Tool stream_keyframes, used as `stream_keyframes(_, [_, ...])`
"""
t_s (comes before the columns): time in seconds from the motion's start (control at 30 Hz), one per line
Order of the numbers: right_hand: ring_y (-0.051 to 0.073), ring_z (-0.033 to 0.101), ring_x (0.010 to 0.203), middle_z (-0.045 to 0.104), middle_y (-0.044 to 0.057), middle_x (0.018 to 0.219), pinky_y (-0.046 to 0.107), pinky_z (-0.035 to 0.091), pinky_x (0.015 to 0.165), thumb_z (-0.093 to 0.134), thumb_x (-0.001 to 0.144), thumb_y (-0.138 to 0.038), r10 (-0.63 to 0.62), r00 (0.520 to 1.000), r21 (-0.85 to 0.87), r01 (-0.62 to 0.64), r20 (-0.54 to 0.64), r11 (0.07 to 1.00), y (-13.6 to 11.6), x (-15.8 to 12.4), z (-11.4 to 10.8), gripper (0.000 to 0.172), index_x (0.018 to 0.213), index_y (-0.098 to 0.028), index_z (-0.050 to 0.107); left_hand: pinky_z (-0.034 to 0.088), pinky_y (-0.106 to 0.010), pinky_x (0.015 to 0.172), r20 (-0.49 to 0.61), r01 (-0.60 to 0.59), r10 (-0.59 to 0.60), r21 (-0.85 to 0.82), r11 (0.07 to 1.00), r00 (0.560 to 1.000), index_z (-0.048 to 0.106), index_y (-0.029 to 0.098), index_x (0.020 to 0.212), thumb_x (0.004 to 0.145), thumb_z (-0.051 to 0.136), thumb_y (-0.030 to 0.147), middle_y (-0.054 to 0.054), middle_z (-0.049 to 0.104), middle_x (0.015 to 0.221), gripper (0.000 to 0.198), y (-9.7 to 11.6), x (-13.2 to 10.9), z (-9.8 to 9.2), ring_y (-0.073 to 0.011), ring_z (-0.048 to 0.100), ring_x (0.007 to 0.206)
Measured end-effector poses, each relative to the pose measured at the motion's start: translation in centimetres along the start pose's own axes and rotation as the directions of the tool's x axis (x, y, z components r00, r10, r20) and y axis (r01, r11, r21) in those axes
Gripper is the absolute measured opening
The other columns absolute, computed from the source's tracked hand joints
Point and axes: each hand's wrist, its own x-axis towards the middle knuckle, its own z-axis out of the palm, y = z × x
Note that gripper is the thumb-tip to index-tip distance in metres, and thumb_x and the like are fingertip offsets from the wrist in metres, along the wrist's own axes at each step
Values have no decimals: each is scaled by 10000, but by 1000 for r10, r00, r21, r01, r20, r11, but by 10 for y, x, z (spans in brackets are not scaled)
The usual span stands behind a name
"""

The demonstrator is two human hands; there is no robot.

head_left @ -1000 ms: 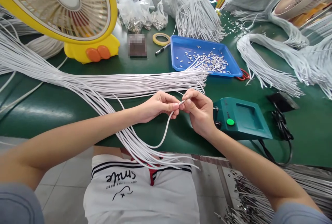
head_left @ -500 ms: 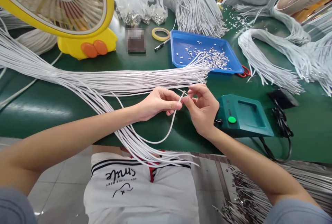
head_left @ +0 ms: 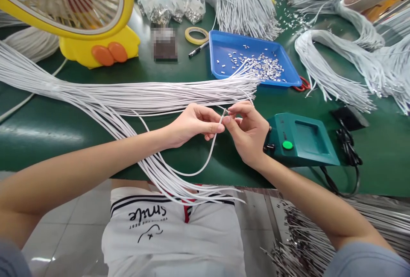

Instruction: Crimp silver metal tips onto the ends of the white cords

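Pinched between the thumb and fingers of my left hand [head_left: 200, 126] is a single white cable [head_left: 209, 157], just below its end. Its slack hangs in a loop over the green table. My right hand [head_left: 248, 134] closes thumb and forefinger at the cable's tip. A small greyish bit shows there; whether it is bare wire or a metal piece I cannot tell. Behind my hands lies a thick bundle of white cables [head_left: 160, 96], its ends reaching the front edge of a blue tray [head_left: 212, 57]. More loose cables [head_left: 179, 189] pass under my left forearm and overhang the table edge.
Small metal terminals [head_left: 269, 68] lie in the tray. A green device [head_left: 304, 140] with a green button sits right of my right hand. A yellow fan [head_left: 128, 39] stands left. Tape [head_left: 196, 35], a pen [head_left: 197, 50] and red-handled scissors [head_left: 303, 83] lie near the tray.
My right forefinger and thumb have shifted slightly at the cable's tip. The whole view has moved a little; both hands stay in the same place over the table.
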Motion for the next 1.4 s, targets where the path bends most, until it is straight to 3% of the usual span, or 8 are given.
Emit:
stream_keyframes(0.23, [108, 595, 710, 652, 9, 873, 204, 462, 505, 682, 834, -282, 138, 990, 185, -138, 12, 973, 4, 1, -3, 150, 962, -229, 623, 447, -156, 467, -9, 22, -22, 16, 1000, 1000, 732, 95, 705, 600, 885, 238, 2, 648, 592, 234, 3, 0, 5, -44, 543, 480])
stream_keyframes(0.4, [99, 582, 625, 641, -23, 750, 204, 447, 489, 701, 806, -318, 207, 978, 213, -206, 21, 955, 3, 3, -5, 235, 1006, -238, 608, 432, -168, 437, -48, 62, -60, 49, 997, 997, 703, 81, 649, 497, 924, 232, 0, 630, 556, 308, 6, 0, 9, -54, 530, 461])
stream_keyframes(0.87, [111, 566, 604, 617, -37, 699, 251, 503, 548, 790, 701, -318, 247, 968, 207, -249, 33, 946, 0, 6, -4, 369, 1002, -252, 588, 439, -177, 442, -88, 83, -73, 115, 990, 994, 691, 86, 628, 502, 916, 237, -3, 620, 544, 299, 7, -1, 10, -57, 522, 461])
stream_keyframes(1.17, [92, 501, 585, 536, -56, 658, 224, 443, 526, 645, 728, -180, 198, 977, 189, -209, 77, 960, 4, 3, -6, 277, 996, -232, 597, 424, -159, 444, -95, 62, -54, 82, 995, 994, 672, 82, 619, 513, 913, 214, -2, 628, 562, 295, 5, 0, 8, -46, 529, 459])
stream_keyframes(1.4, [124, 586, 710, 620, 0, 818, 224, 467, 524, 641, 793, -283, 212, 976, 156, -217, 47, 964, 3, 2, -5, 240, 1023, -244, 585, 429, -158, 438, -109, 72, -63, 85, 994, 992, 669, 82, 603, 504, 914, 197, -3, 619, 544, 288, 7, 0, 9, -50, 528, 456])
